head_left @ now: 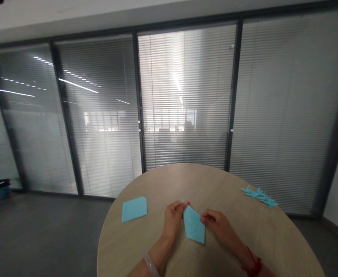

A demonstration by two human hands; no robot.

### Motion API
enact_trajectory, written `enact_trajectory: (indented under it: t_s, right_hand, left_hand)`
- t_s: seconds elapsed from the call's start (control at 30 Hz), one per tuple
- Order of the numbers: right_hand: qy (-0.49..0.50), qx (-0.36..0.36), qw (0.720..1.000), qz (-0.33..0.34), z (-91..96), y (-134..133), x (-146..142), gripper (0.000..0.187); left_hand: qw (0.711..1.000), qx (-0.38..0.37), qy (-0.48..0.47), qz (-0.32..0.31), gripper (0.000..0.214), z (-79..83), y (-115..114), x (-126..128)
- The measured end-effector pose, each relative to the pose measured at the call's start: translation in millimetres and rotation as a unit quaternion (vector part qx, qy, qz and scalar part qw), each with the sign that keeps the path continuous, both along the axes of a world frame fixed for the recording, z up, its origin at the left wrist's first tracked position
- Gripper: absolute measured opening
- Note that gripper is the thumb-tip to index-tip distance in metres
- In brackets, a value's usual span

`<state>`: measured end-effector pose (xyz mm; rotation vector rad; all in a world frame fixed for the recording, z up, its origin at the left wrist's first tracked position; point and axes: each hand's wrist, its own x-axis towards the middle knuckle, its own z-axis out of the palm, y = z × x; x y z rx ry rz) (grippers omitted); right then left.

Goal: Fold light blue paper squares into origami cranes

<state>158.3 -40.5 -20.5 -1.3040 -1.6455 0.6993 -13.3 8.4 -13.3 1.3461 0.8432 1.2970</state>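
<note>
**Soft daylight, bowed edges**

Glare burns through the blinds at 12 o'clock, and lamp reflections streak the glass at 10 o'clock. Diffuse light falls evenly on the worktop, and the paper throws only a faint shadow. Wide-angle distortion tilts the frames at 3 o'clock; everything beyond the blinds looks hazy.

Paper btw L hand & R hand, sheet L on table, scraps R, blinds behind

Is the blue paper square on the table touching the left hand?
No, the blue paper square lies on the tabletop apart from the left hand, which holds the top corner of the folded blue paper.
</note>
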Motion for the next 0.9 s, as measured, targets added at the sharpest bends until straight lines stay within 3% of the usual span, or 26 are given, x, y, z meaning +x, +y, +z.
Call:
enact_trajectory:
  t_s: [0.57,0.77,0.9]
  right_hand:
    - [-0.007,-0.011,1.000,0.007,2.6,-1,-3,0.030]
    - [0.049,-0.012,0.999,-0.012,-0.4,4,2,0.030]
    - [0.090,-0.006,0.995,-0.041,-1.3,8,6,0.031]
  left_hand:
    - [1.000,-0.001,-0.029,0.005,0.043,4.5,-1,-3]
    - [0.998,-0.041,-0.023,-0.040,0.046,1.1,3,2]
    - [0.994,-0.054,0.042,-0.090,0.047,-4.1,2,7]
